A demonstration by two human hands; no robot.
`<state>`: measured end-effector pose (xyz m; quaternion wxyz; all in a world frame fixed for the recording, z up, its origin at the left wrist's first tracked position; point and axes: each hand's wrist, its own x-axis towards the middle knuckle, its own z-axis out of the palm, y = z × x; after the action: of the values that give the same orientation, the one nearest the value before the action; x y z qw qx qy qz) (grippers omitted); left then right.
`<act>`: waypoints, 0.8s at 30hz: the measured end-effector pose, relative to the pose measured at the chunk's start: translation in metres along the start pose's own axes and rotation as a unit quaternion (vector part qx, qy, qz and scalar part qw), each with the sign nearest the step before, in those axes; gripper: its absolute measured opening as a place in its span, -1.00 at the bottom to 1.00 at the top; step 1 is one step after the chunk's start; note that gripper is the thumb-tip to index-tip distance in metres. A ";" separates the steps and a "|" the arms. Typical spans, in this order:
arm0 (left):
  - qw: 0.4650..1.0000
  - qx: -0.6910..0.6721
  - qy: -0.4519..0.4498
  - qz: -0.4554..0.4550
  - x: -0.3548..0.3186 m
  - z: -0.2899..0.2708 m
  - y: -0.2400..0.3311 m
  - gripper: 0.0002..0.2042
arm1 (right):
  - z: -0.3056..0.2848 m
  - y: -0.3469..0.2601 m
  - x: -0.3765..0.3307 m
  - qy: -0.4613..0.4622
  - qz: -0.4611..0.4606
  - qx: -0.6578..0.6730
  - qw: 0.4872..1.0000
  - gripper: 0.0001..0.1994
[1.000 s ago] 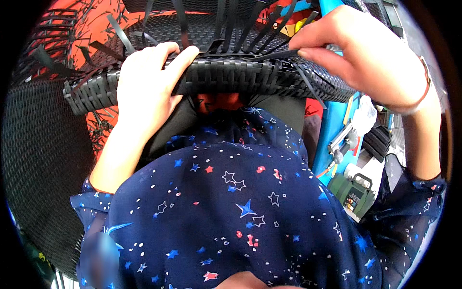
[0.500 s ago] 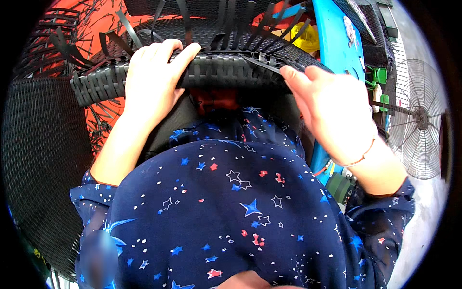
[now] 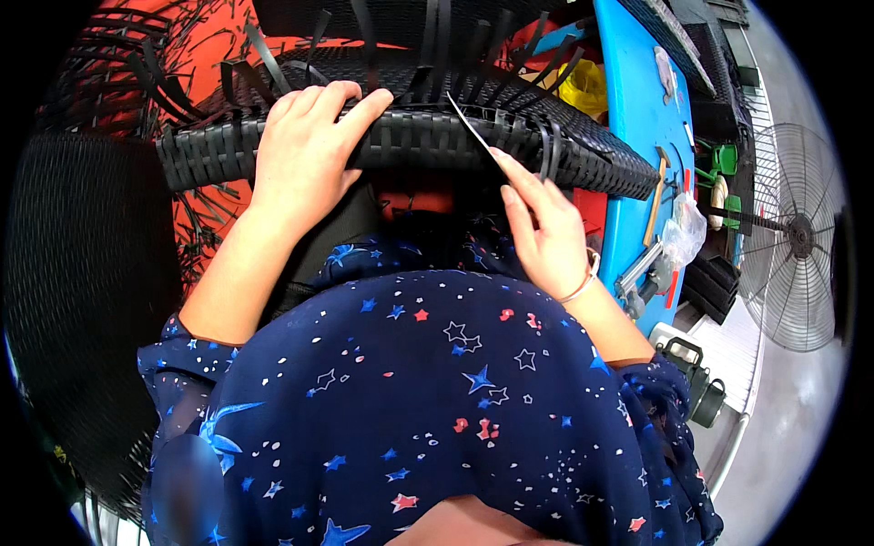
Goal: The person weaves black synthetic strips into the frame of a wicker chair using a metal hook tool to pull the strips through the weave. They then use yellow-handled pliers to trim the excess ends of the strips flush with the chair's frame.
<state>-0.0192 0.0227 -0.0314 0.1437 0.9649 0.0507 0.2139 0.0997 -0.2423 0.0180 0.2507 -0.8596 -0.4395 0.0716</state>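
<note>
Blue table (image 3: 628,91) on the right has a hammer (image 3: 655,205) near its right edge; a black woven piece (image 3: 437,141) lies over the person's legs, the left hand (image 3: 305,164) hugs its near edge and the right hand (image 3: 553,244) pinches a shiny strip (image 3: 470,126) by that edge's middle

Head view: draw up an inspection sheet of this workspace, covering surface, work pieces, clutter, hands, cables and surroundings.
Surface: blue surface at right, bearing several items.
Work pieces: black woven piece in front of the person; upright loose strips along its far side.
Clutter: hammer and clear plastic bag on the blue surface; yellow bag beside it; black offcuts scattered over red ground.
Hands: left hand lies over the woven rim; right hand holds a shiny-edged strip.
Cables: nothing seen.
Surroundings: caged fan at right; dark woven panel at left.
</note>
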 end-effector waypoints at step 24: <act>1.000 0.015 -0.003 -0.008 0.002 -0.003 0.006 -0.32 | -0.070 -0.003 0.051 -0.104 -0.115 -0.148 0.977 -0.72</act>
<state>-0.0185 0.0184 -0.0268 0.1316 0.9672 0.0613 0.2086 0.1529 -0.2262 0.0853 0.0801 -0.8188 -0.5646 0.0658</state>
